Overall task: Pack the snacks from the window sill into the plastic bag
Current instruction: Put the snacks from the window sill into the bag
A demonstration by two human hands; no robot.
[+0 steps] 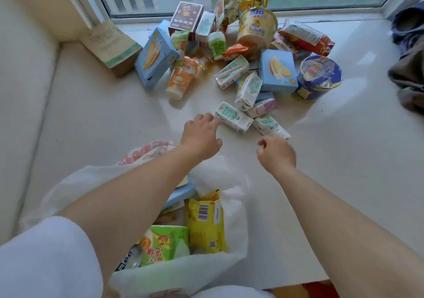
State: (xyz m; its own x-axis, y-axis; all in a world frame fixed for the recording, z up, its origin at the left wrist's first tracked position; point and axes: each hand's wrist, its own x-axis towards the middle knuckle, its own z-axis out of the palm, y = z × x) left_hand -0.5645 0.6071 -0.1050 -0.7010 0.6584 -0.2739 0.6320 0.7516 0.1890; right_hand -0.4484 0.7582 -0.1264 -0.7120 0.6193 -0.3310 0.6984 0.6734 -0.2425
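White plastic bag lies open at the near edge of the window sill, already holding a yellow packet and a green packet. We see the left hand reaching over it, fingers loosely extended and touching the end of a small mint-and-white carton. The right hand hovers, fingers loosely curled and holding nothing, just beside a 2nd carton. Remaining snacks lie heaped near the window glass.
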